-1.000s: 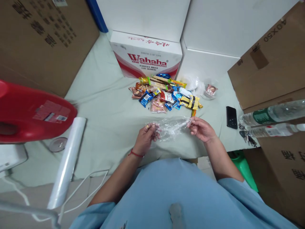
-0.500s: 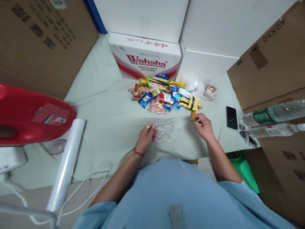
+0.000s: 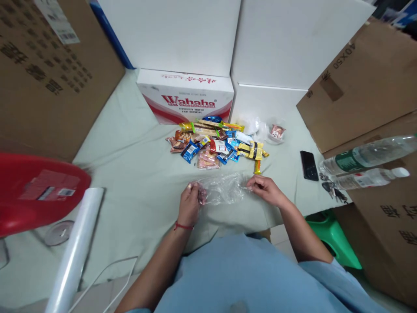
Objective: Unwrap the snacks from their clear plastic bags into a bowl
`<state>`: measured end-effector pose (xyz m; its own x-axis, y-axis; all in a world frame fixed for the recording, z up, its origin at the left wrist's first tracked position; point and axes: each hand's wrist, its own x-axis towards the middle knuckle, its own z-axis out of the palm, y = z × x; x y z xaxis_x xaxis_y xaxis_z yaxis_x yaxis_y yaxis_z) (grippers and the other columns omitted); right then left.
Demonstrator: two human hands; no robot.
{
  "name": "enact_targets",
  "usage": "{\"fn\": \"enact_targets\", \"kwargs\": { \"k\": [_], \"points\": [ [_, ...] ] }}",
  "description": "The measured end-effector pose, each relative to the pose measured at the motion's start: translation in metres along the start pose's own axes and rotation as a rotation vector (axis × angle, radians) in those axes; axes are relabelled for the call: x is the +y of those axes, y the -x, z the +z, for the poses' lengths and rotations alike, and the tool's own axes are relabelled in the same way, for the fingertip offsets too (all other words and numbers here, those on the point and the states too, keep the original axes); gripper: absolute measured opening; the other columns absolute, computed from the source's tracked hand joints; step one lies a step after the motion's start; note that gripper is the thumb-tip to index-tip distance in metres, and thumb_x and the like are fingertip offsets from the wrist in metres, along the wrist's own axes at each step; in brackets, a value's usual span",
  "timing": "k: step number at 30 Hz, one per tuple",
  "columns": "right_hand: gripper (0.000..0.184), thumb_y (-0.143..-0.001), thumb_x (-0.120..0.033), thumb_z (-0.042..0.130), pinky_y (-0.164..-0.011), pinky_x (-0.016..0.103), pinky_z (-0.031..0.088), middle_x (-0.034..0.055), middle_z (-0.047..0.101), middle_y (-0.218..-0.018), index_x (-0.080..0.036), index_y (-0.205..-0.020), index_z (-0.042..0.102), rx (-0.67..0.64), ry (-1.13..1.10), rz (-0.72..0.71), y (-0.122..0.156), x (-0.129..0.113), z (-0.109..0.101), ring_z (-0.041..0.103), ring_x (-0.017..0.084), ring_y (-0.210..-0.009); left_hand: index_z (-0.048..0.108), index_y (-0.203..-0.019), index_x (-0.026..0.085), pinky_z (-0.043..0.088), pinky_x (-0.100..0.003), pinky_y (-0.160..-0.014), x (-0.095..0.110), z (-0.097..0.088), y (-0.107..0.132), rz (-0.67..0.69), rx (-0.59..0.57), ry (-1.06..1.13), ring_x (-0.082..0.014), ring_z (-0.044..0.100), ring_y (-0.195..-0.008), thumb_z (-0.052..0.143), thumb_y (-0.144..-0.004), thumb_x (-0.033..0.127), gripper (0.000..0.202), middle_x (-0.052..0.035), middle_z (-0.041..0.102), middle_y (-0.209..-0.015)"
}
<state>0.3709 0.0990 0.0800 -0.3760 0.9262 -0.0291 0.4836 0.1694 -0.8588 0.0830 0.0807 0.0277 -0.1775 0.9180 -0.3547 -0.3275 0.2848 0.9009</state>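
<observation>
Between my hands a clear plastic bag point(image 3: 224, 189) is stretched out sideways above the cloth. My left hand point(image 3: 190, 201) is closed around its left end, where a small reddish-brown packet point(image 3: 202, 195) shows at the fingers. My right hand point(image 3: 263, 189) pinches the bag's right edge. Just beyond the right fingers lies a small yellow-orange packet point(image 3: 257, 166). A heap of wrapped snacks lies past the bag, with a pink packet point(image 3: 208, 158), a blue packet point(image 3: 190, 151), a red and white packet point(image 3: 218, 146) and yellow packets point(image 3: 250, 150) in it.
A Wahaha carton point(image 3: 189, 102) stands behind the heap. At the right are a clear tub point(image 3: 275, 135), a phone point(image 3: 309, 165), keys point(image 3: 334, 191) and two plastic bottles point(image 3: 368, 156). A film roll point(image 3: 76, 248) and a red plastic object point(image 3: 39, 191) lie left.
My right hand has left the small yellow-orange packet, which stays on the cloth, and now grips the bag's right edge. The bag is more spread out. The camera view has shifted.
</observation>
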Motion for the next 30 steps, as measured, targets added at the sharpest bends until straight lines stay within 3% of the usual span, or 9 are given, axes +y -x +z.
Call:
{"fn": "enact_targets", "kwargs": {
  "k": [6, 9, 11, 15, 18, 21, 25, 27, 30],
  "points": [
    [0.032, -0.093, -0.049, 0.066, -0.065, 0.028, 0.044, 0.0034, 0.068, -0.088, -0.020, -0.105, 0.073, -0.277, 0.038, 0.153, 0.031, 0.008, -0.041, 0.055, 0.015, -0.069, 0.050, -0.084, 0.022, 0.032, -0.019, -0.038, 0.005, 0.005, -0.001, -0.049, -0.001, 0.032, -0.0069, 0.046, -0.045, 0.074, -0.076, 0.061, 0.046, 0.0058, 0.058, -0.066],
    [0.035, -0.099, -0.052, 0.057, -0.073, 0.031, 0.047, 0.0057, 0.069, -0.092, -0.021, -0.101, 0.073, -0.099, 0.164, 0.133, 0.031, -0.003, -0.047, 0.059, 0.017, -0.076, 0.047, -0.084, 0.023, 0.029, -0.019, -0.037, 0.005, 0.008, 0.001, -0.074, -0.011, 0.024, -0.0070, 0.045, -0.041, 0.074, -0.074, 0.064, 0.051, 0.0060, 0.059, -0.064],
    [0.038, -0.101, -0.053, 0.054, -0.080, 0.035, 0.048, 0.0069, 0.068, -0.092, -0.021, -0.099, 0.073, 0.005, 0.217, 0.072, 0.025, -0.013, -0.032, 0.060, 0.020, -0.084, 0.046, -0.084, 0.023, 0.029, -0.019, -0.037, 0.003, 0.010, 0.002, -0.078, -0.018, 0.014, -0.0070, 0.045, -0.040, 0.073, -0.073, 0.067, 0.053, 0.0064, 0.059, -0.063],
    [0.043, -0.087, -0.051, 0.077, -0.094, 0.042, 0.047, 0.0112, 0.068, -0.108, -0.020, -0.115, 0.072, -0.028, 0.346, -0.023, 0.007, -0.029, 0.034, 0.057, 0.027, -0.103, 0.045, -0.088, 0.023, 0.030, -0.020, -0.039, 0.003, 0.012, 0.007, -0.082, -0.049, 0.000, -0.0072, 0.046, -0.042, 0.070, -0.077, 0.069, 0.053, 0.0061, 0.060, -0.065],
    [0.015, -0.093, -0.031, 0.069, -0.097, 0.044, 0.045, 0.0111, 0.068, -0.107, -0.019, -0.099, 0.073, 0.049, 0.330, -0.023, 0.000, -0.031, 0.071, 0.056, 0.026, -0.102, 0.048, -0.095, 0.023, 0.032, -0.020, -0.042, 0.008, 0.004, 0.011, -0.112, -0.185, -0.006, -0.0073, 0.047, -0.046, 0.067, -0.080, 0.069, 0.053, 0.0042, 0.062, -0.074],
    [0.013, -0.095, -0.030, 0.063, -0.099, 0.043, 0.045, 0.0091, 0.068, -0.106, -0.020, -0.091, 0.069, 0.142, 0.108, -0.022, -0.001, -0.031, 0.070, 0.059, 0.024, -0.103, 0.055, -0.112, 0.021, 0.040, -0.021, -0.051, 0.018, -0.013, 0.009, -0.122, -0.349, -0.039, -0.0077, 0.053, -0.060, 0.085, -0.068, 0.053, 0.063, -0.0011, 0.066, -0.097],
    [0.032, -0.089, -0.053, 0.068, -0.068, 0.032, 0.052, 0.0024, 0.068, -0.088, -0.022, -0.089, 0.061, 0.033, -0.422, 0.259, 0.005, -0.035, 0.041, 0.064, 0.018, -0.075, 0.053, -0.131, 0.022, 0.053, -0.028, -0.071, 0.037, -0.034, -0.011, -0.019, -0.531, -0.337, -0.0136, 0.060, -0.083, 0.085, -0.062, 0.030, 0.077, -0.0084, 0.060, -0.127],
    [0.042, -0.081, -0.060, 0.074, -0.055, 0.027, 0.047, 0.0008, 0.069, -0.086, -0.022, -0.088, 0.059, 0.053, -0.595, 0.402, 0.009, -0.037, 0.033, 0.062, 0.015, -0.064, 0.055, -0.132, 0.022, 0.056, -0.037, -0.085, 0.046, -0.041, -0.022, 0.131, -0.460, -0.548, -0.0236, 0.060, -0.111, 0.079, -0.064, 0.028, 0.072, -0.0117, 0.054, -0.138],
    [0.048, -0.071, -0.061, 0.083, -0.048, 0.024, 0.041, -0.0019, 0.066, -0.077, -0.021, -0.083, 0.058, 0.193, -0.688, 0.459, 0.015, -0.040, 0.037, 0.056, 0.012, -0.056, 0.057, -0.132, 0.020, 0.053, -0.046, -0.101, 0.052, -0.047, -0.021, 0.422, -0.137, -0.776, -0.0330, 0.044, -0.139, 0.077, -0.065, 0.030, 0.070, -0.0142, 0.046, -0.146]
  ]
}}
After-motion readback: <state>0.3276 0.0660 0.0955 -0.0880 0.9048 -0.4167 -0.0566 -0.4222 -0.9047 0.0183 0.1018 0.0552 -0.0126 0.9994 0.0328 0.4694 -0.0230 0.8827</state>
